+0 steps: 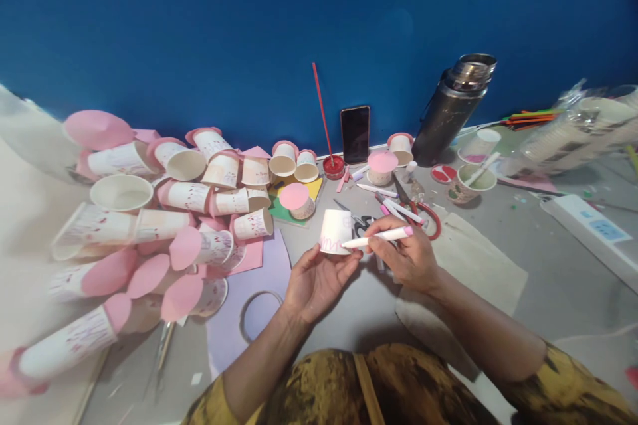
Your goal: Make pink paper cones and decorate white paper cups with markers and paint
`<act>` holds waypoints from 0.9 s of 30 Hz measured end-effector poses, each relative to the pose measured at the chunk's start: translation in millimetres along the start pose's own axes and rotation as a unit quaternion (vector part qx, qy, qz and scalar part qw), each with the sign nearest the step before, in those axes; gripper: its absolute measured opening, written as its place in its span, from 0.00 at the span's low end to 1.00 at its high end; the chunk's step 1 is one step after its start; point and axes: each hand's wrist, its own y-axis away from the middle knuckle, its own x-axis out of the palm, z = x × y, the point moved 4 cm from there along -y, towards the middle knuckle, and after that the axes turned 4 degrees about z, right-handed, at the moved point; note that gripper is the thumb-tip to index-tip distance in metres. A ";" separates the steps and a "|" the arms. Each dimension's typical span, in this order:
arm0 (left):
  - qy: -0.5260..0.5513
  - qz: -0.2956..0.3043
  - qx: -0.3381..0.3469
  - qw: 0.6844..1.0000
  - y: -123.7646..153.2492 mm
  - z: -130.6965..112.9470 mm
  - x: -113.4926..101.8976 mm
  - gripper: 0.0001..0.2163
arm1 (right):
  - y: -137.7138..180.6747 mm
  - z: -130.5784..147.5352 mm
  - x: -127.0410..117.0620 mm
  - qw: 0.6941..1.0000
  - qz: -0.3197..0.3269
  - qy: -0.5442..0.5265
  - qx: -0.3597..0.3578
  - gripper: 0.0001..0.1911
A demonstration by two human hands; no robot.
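Upside down in my left hand (319, 279) is a white paper cup (335, 229), its rim held between thumb and fingers. Pink wavy lines run along the lower part of its side. My right hand (403, 255) grips a white marker (386, 236) with a pink end, and the marker's tip touches the cup's side near the rim. Just behind the hands lie scissors with black handles (366, 220) and scissors with red handles (431, 220), along with several loose markers (377, 190).
Decorated paper cups with pink paper discs (187, 196) crowd the left side. A tape roll (262, 315) rests on purple paper (279, 265). Along the blue wall stand a phone (355, 135), a red pot with a stick (333, 166) and a dark flask (453, 109). At right lies a power strip (593, 229).
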 end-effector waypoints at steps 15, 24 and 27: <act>0.007 -0.012 -0.026 1.000 0.8 1.2 -2.0 0.17 | 0.5 0.1 -0.9 1.000 0.001 0.004 0.003 0.07; 0.015 -0.007 -0.040 0.999 1.7 1.3 -2.8 0.18 | 0.2 1.2 -1.9 1.000 -0.005 -0.010 0.001 0.06; 0.020 -0.010 -0.050 0.998 2.5 1.8 -1.8 0.18 | 0.1 1.0 -3.3 1.000 -0.021 -0.018 0.008 0.05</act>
